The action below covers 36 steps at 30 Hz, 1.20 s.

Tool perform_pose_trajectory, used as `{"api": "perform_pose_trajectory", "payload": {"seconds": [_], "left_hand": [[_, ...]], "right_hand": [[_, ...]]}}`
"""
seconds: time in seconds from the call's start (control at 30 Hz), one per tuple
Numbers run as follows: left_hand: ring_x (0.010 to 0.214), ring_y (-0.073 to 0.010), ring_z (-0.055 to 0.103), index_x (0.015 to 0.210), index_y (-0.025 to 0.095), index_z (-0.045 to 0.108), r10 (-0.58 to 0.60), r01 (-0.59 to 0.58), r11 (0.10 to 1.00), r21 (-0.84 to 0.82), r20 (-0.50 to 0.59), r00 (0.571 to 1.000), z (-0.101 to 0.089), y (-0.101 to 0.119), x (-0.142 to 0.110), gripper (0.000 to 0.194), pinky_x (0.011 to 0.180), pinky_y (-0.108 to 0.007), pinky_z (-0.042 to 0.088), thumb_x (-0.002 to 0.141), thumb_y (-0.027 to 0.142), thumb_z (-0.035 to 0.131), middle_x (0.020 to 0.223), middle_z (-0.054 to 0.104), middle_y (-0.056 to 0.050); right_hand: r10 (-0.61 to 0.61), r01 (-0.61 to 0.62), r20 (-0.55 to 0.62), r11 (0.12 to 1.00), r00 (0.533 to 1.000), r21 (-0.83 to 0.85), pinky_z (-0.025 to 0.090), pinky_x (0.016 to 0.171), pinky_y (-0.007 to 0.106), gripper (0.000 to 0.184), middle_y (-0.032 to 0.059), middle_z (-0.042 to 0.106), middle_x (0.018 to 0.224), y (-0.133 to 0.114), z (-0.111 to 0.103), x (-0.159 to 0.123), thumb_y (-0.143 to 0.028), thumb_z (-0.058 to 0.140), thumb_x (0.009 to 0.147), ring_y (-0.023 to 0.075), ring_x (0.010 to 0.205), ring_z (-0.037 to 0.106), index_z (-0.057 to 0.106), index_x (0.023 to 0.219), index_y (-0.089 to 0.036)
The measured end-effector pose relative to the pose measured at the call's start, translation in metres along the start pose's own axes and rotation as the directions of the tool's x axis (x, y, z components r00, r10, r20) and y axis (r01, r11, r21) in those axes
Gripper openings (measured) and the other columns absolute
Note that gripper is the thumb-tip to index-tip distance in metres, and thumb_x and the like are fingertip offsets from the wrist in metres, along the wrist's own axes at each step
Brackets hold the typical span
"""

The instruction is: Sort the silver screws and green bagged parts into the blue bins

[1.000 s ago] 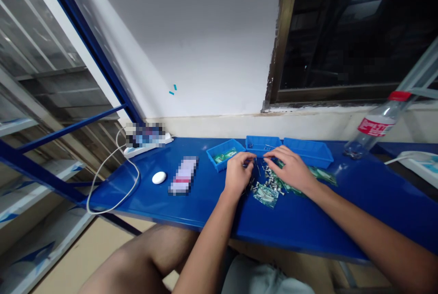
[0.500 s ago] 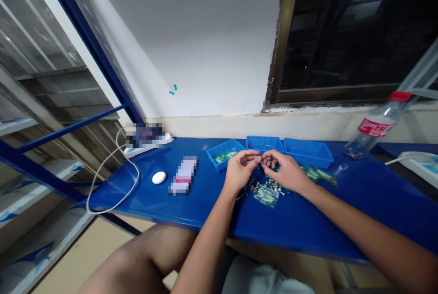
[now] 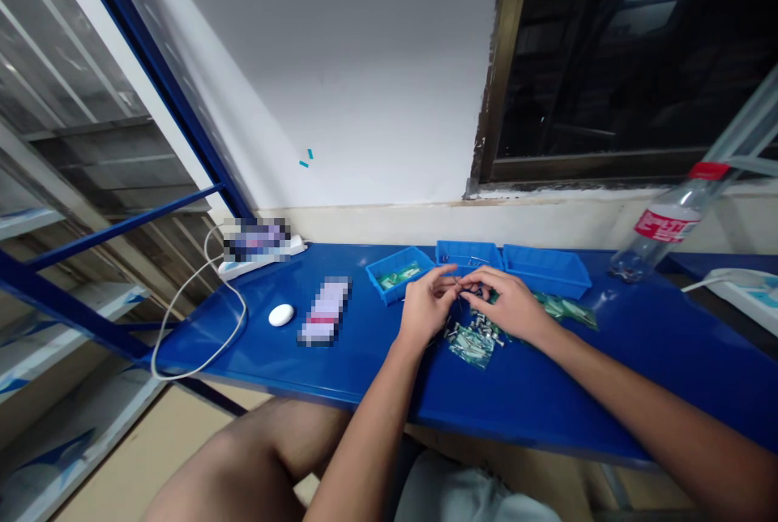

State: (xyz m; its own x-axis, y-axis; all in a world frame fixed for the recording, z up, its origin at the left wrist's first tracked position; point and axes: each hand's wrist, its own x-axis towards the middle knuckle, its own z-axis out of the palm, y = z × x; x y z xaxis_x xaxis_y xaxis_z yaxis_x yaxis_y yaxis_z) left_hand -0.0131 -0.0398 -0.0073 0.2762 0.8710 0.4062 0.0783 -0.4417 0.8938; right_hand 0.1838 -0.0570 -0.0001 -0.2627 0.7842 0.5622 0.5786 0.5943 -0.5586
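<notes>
My left hand point(image 3: 425, 303) and my right hand point(image 3: 502, 303) meet fingertip to fingertip above the blue table. Between them shows a thin metal piece point(image 3: 460, 301), too small to make out its kind. The left thumb and index finger pinch it, and the right fingertips close on it from the other side. Below the hands lie a pile of small metal parts point(image 3: 493, 332) and a clear bag point(image 3: 472, 347) with parts inside. Beside the right wrist rest green-tinted plastic bags point(image 3: 565, 309).
Along the wall stand a blue tray point(image 3: 378, 285) with small bags, a middle blue tray point(image 3: 468, 248) with few metal pieces, and a right blue tray point(image 3: 547, 267). A plastic bottle point(image 3: 665, 222), a phone point(image 3: 325, 311), a white oval object point(image 3: 281, 315) and a cable point(image 3: 243, 319) are also around.
The right fingers have straightened and shifted slightly left, closer to the left fingertips. The left index finger is a little more raised. Trays, bags and bottle stay where they were.
</notes>
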Motion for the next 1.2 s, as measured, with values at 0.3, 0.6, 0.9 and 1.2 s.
{"api": "perform_pose_trajectory", "payload": {"seconds": [0.3,0.6,0.9,1.2], "left_hand": [[0.099,-0.0202,0.079,0.157,0.028,0.044,0.134,-0.178,0.942,0.283,0.168,0.977,-0.004,0.000,-0.004,0.068,0.093,-0.034,0.065,0.095,0.013,0.065,0.115,0.081,-0.003],[0.103,-0.0228,0.078,0.161,0.029,0.036,0.185,-0.281,0.835,0.474,0.240,0.953,-0.001,0.005,-0.005,0.070,0.092,-0.034,0.062,0.097,0.017,0.063,0.120,0.079,-0.003],[0.096,-0.0189,0.075,0.153,0.023,0.045,0.172,-0.169,0.974,0.153,-0.003,0.985,0.000,0.011,-0.001,0.061,0.089,-0.033,0.061,0.096,0.021,0.067,0.109,0.078,-0.006],[0.099,-0.0205,0.076,0.143,0.022,0.057,0.078,-0.075,0.988,0.135,-0.018,0.997,-0.002,0.018,-0.002,0.046,0.092,-0.034,0.061,0.099,0.033,0.067,0.113,0.079,-0.008]], "right_hand": [[0.090,-0.090,0.017,0.996,0.996,-0.018,0.045,0.062,0.031,0.015,0.0022,0.066,0.078,-0.003,-0.001,0.001,-0.034,0.063,0.095,0.0174,0.066,0.055,0.071,0.088,-0.023],[0.052,-0.052,-0.007,0.994,0.999,-0.099,0.045,0.070,0.032,0.006,0.0013,0.059,0.080,-0.005,0.000,0.001,-0.020,0.059,0.087,0.0190,0.075,0.056,0.058,0.082,-0.023],[0.038,-0.033,0.070,0.997,0.997,-0.073,0.042,0.066,0.031,0.019,0.0033,0.062,0.086,-0.004,-0.007,0.000,-0.029,0.048,0.101,0.0184,0.072,0.054,0.064,0.092,-0.023],[0.140,-0.144,0.086,0.989,0.986,0.035,0.046,0.060,0.030,0.027,0.0034,0.070,0.086,0.004,-0.002,0.001,-0.044,0.057,0.099,0.0167,0.063,0.056,0.073,0.095,-0.023]]}}
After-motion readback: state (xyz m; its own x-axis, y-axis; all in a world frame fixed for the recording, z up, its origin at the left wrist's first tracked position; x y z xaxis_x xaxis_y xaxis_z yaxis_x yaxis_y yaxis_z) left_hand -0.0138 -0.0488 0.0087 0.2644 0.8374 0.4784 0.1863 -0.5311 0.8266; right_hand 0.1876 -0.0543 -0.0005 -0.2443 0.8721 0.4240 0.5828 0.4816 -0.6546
